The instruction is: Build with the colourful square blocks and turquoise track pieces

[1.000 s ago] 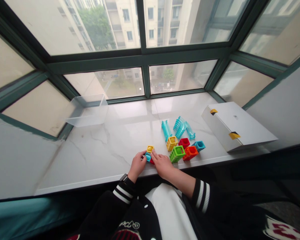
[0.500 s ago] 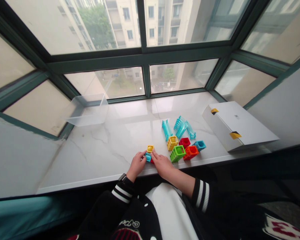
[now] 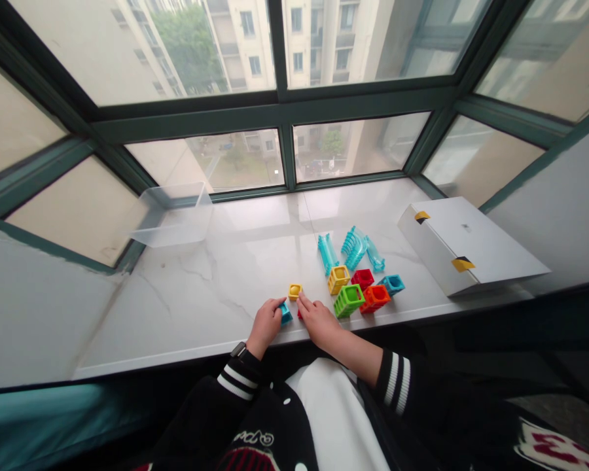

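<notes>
Blue block [image 3: 285, 314] touches our left hand [image 3: 266, 320], its fingers half-curled; our right hand [image 3: 319, 320] lies with fingers extended beside a red block [image 3: 300, 314], near a yellow block [image 3: 295, 291].

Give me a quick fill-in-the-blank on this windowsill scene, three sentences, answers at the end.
The block beside the left hand is ____.
The wristwatch is on the ____ wrist.
In this view the clear plastic bin stands left of the toy blocks, and the white box lies to their ____.

Answers: blue; left; right.
</notes>
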